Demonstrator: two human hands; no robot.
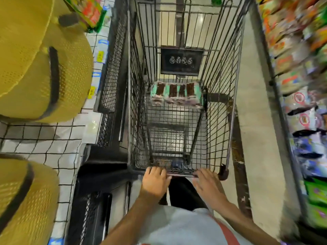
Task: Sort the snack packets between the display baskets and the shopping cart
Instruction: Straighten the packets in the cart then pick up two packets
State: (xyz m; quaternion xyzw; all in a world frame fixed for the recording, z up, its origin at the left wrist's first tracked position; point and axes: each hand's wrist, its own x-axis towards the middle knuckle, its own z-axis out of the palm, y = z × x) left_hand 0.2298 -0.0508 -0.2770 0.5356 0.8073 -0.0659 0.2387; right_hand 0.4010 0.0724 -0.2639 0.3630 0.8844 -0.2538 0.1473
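Yellow perforated baskets stand at the far left: one basket (31, 64) further ahead, a second (21, 200) nearer the person, both on a surface (58, 142) covered in a grid-patterned cloth. A black mesh rack (109, 68) stands between the surface and the cart (223, 89). The packets (177, 93) lie in a row on the cart floor at its far end. The row's long axis runs across the cart, left to right. The left hand (154, 181) grips the handle (182, 174), its fingers (154, 170) curled over the bar. The right hand (207, 184) rests at the handle with fingers (199, 173) apart and roughly straight, tips on the bar, holding nothing. The packets lie straight ahead of both hands and well apart from them, centred between the two, so neither hand is clearly nearer. The baskets are on the left hand's side. The shelf (300, 106) of blurred snack goods is on the right hand's side. Judgement: any transfer from cart to basket calls for a long forward reach into the cart, then a move leftward, which favours the left hand. The right-hand goods are too blurred to identify.
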